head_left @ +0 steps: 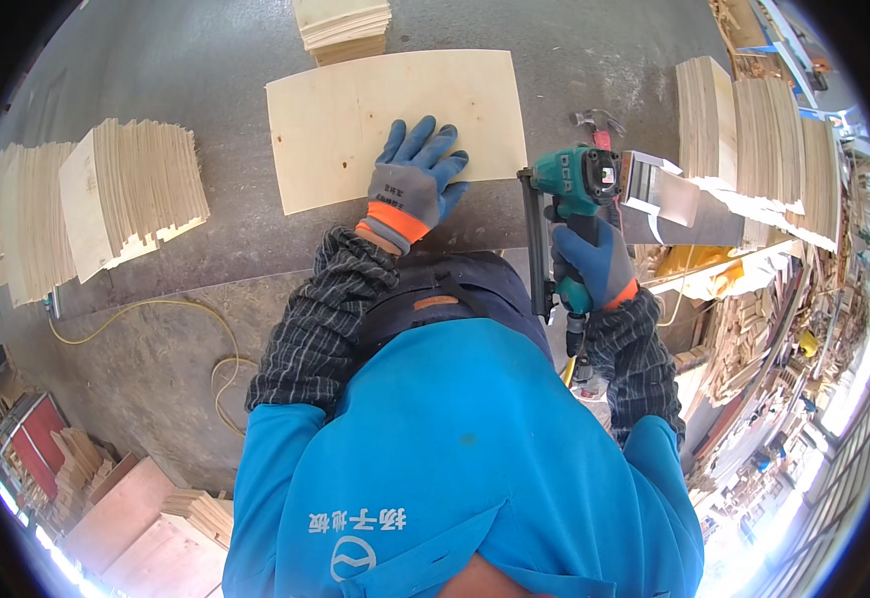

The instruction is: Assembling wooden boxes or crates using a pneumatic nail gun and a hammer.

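Note:
A pale plywood sheet (345,125) lies flat on the dark table (225,80) before me. My left hand (415,179), in a grey and blue glove with an orange cuff, rests on its near right part with the fingers spread. My right hand (596,261), gloved the same way, is wrapped round the grip of a green and black nail gun (566,179). The tool's head sits at the sheet's right edge; I cannot tell whether they touch. Its long black magazine points back toward me, and a hose fitting hangs below the grip.
Stacked thin boards stand at the left (146,189), the far middle (345,25) and the right (764,140). A claw hammer (599,125) and an opened box (659,184) lie beyond the nail gun. A yellow hose (220,314) curls across the floor at the left. Wood scraps (754,339) pile up at right.

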